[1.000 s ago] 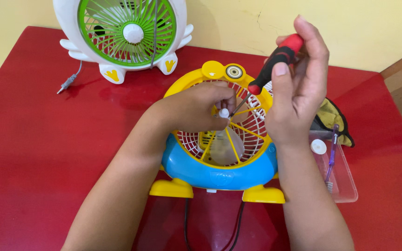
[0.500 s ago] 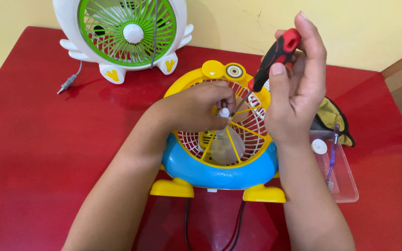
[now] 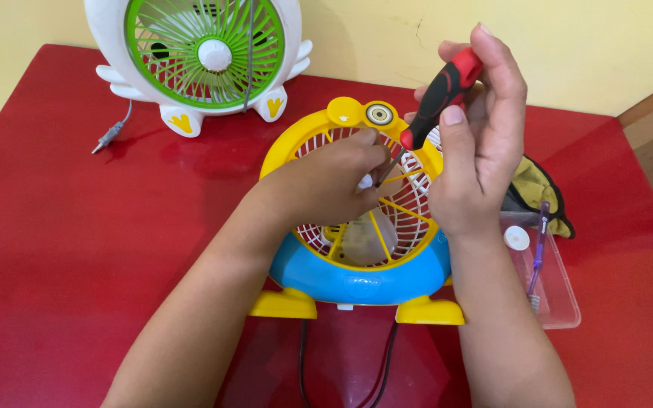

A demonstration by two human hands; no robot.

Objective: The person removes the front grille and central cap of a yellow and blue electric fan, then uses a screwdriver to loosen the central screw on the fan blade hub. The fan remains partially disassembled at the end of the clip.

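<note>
**Screwdriver at the fan hub**

Hands meet at the centre of the frame over a yellow-and-blue toy fan (image 3: 357, 279) on the red table (image 3: 62, 242). The right hand (image 3: 474, 162) grips a red-and-black screwdriver (image 3: 436, 98) — tip angled down to the hub. The left hand (image 3: 326, 181) pinches the small white hub cap (image 3: 365, 181).

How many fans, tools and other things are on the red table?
Fans: 2, yellow-and-blue fan and green-and-white fan
Screwdrivers: 2, red-and-black screwdriver and purple screwdriver
Trays: 1, clear tray
Cloths: 1, cloth
Total: 6
</note>
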